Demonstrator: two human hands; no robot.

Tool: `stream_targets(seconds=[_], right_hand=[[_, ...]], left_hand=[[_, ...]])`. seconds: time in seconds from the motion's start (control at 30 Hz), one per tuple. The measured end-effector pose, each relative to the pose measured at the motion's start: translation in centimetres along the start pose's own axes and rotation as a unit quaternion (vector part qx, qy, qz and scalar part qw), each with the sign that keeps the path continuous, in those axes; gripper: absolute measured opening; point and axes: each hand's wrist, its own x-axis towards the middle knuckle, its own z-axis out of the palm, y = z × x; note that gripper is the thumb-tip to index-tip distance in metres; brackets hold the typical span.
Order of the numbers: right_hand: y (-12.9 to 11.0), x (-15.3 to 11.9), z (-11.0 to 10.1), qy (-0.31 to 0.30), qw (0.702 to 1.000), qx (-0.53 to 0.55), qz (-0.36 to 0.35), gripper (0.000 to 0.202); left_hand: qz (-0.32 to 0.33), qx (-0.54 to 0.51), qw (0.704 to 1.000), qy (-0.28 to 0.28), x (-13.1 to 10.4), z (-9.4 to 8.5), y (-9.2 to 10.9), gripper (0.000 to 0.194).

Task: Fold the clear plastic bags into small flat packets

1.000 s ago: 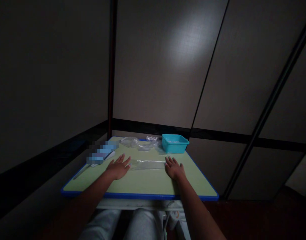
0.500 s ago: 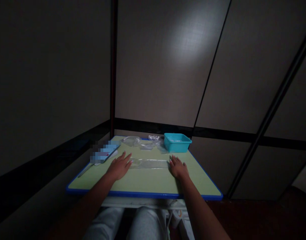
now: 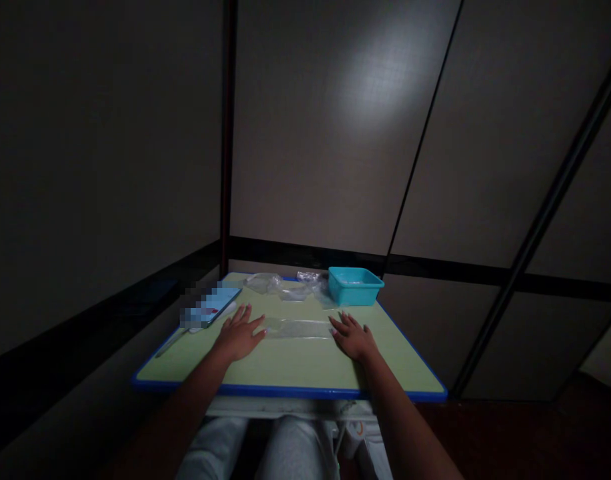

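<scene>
A clear plastic bag, folded into a long flat strip, lies across the middle of the table. My left hand rests palm down at its left end, fingers spread. At the right end, my right hand lies flat with its fingers apart, the thumb and forefinger over the strip's edge. Neither hand grips anything.
The pale green table has a blue rim. Crumpled clear plastic lies along its back, beside a turquoise basket at the back right. A phone, partly blurred out, is propped at the left. Walls stand close behind and left.
My right hand's fingers have spread wider, with thumb and forefinger reaching left over the strip's end. The left hand's fingers are also a little more spread. The strip stays in place.
</scene>
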Motion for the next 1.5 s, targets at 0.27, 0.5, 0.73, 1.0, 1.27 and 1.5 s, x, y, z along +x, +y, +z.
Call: stream_targets(seconds=[0.27,0.5,0.73,1.0,1.27,1.5], right_hand=[[0.21,0.23,0.28,0.005,1.000,0.007,-0.001,0.050],[0.00,0.07,-0.01,0.000,1.000,0.002,0.000,0.051],[-0.23,-0.15,-0.30,-0.007,1.000,0.003,0.009,0.050],[-0.05,0.00,-0.10,-0.003,1.000,0.005,0.004,0.050],[0.04,0.10,0.04,0.002,1.000,0.014,0.004,0.051],[-0.03,0.07,-0.07,-0.005,1.000,0.012,0.006,0.051]], left_hand=[[-0.009,0.000,1.000,-0.007,-0.02,-0.12,0.12,0.054],[-0.012,-0.002,1.000,-0.001,-0.03,-0.21,0.15,0.057],[-0.019,-0.005,1.000,0.002,0.01,-0.29,0.20,0.060],[-0.015,-0.006,1.000,0.005,-0.01,-0.37,0.15,0.054],[-0.013,-0.010,1.000,0.008,-0.07,-0.45,0.15,0.052],[-0.012,-0.018,1.000,0.008,-0.16,-0.61,0.23,0.049]])
